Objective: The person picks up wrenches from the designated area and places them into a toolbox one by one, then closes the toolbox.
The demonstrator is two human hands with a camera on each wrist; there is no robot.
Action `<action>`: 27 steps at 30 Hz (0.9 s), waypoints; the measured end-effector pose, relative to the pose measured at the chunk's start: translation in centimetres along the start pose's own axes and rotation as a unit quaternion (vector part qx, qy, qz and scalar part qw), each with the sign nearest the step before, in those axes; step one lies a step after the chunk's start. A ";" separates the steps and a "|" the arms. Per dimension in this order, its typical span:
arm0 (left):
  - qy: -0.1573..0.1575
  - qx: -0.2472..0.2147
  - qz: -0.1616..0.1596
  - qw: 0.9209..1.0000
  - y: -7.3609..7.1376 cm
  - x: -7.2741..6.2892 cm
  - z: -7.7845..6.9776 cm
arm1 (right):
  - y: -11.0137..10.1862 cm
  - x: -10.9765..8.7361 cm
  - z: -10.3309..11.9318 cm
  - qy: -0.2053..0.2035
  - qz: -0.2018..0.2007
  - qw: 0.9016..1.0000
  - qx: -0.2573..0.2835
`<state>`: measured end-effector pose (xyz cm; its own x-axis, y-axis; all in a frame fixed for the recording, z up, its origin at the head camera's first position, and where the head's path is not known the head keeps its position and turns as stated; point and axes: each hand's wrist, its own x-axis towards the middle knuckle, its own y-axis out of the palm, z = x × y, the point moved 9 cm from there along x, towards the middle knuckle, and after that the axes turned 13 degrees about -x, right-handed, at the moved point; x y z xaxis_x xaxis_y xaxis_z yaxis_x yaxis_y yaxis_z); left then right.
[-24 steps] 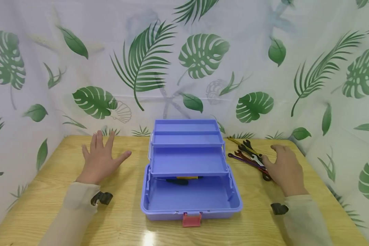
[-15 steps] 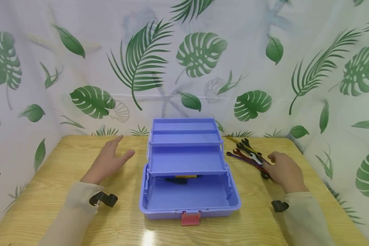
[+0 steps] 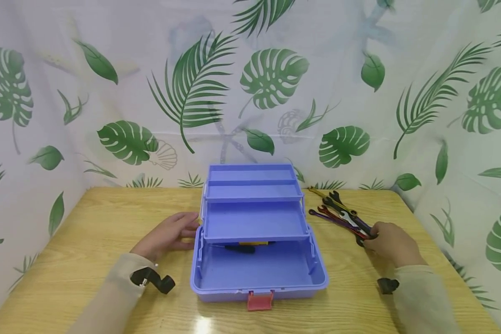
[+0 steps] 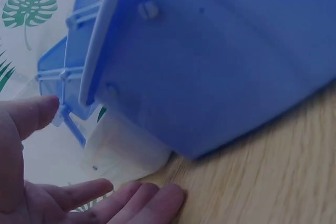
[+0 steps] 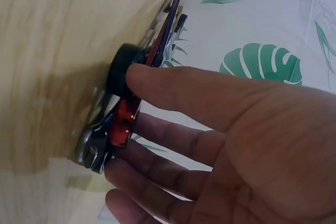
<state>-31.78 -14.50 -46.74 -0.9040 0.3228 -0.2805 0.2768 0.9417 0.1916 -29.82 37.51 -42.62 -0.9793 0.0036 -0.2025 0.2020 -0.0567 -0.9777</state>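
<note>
My left hand (image 3: 169, 234) is just left of a blue-purple toolbox (image 3: 217, 295). In the left wrist view its thumb and fingers (image 4: 163, 203) are spread beside the toolbox's side wall (image 4: 226, 66), holding nothing. To the right of the toolbox lies a bunch of wrenches (image 3: 348, 217) in black, yellow, red, purple and silver. My right hand (image 3: 394, 243) grips their near ends. Seen from the right wrist, the thumb presses a black ring end (image 5: 116, 72), while curled fingers lie behind a red wrench end (image 5: 123, 121).
Two tiers of trays (image 3: 254, 218) stand raised over the toolbox's base. Inside lie a black-handled tool (image 3: 241, 249) and a yellow item (image 3: 252, 243), partly hidden. A red latch (image 3: 260, 301) hangs in front. A leaf-print curtain (image 3: 275, 139) borders the wooden table (image 3: 150, 306).
My left hand has come down and right from above the table to the toolbox's left side. The right hand has lowered and its fingers have closed round the wrench ends.
</note>
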 end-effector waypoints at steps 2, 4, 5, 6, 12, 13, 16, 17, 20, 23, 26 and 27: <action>-0.001 -0.006 0.028 1.000 0.7 0.0 0.1 | -0.1 0.0 0.1 0.002 -0.011 1.000 -0.004; 0.000 -0.006 0.059 0.998 1.4 -0.1 0.0 | -0.1 0.3 0.2 0.001 -0.032 0.999 -0.008; 0.001 -0.004 0.071 0.997 1.6 -0.2 0.0 | -0.1 0.4 0.3 -0.001 -0.043 0.999 -0.008; -0.001 -0.002 0.081 0.997 1.8 -0.3 0.0 | -0.1 0.6 0.5 -0.003 -0.055 0.998 -0.008; -0.019 0.014 0.109 0.994 2.2 -0.6 0.3 | -0.4 0.8 2.1 -0.029 -0.110 0.994 -0.010; -0.021 0.018 0.113 0.993 2.2 -0.6 0.3 | -0.4 0.8 2.3 -0.031 -0.113 0.993 -0.012; -0.022 0.016 0.123 0.992 2.6 -0.8 0.2 | -0.2 0.9 2.4 -0.033 -0.113 0.993 -0.016; -0.022 0.015 0.126 0.992 2.8 -0.8 0.1 | -0.2 0.9 2.5 -0.033 -0.112 0.993 -0.017; -0.023 0.026 0.110 0.993 3.1 -0.9 -0.1 | -0.1 0.9 2.5 -0.031 -0.111 0.993 -0.018; -0.025 0.046 0.081 0.995 3.2 -1.0 -0.3 | -0.1 0.9 2.6 -0.030 -0.112 0.993 -0.016; -0.025 0.055 0.059 0.996 3.1 -0.9 -0.3 | -0.2 0.8 2.6 -0.029 -0.112 0.993 -0.018; -0.023 0.057 0.057 0.996 3.1 -0.9 -0.3 | -0.3 0.8 2.5 -0.027 -0.112 0.993 -0.019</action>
<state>-30.24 -11.86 -45.56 -0.8491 0.4297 -0.3071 0.4140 0.9026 0.1180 -30.68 35.00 -42.36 -0.9988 -0.0427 0.0231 -0.0222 -0.0225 -0.9995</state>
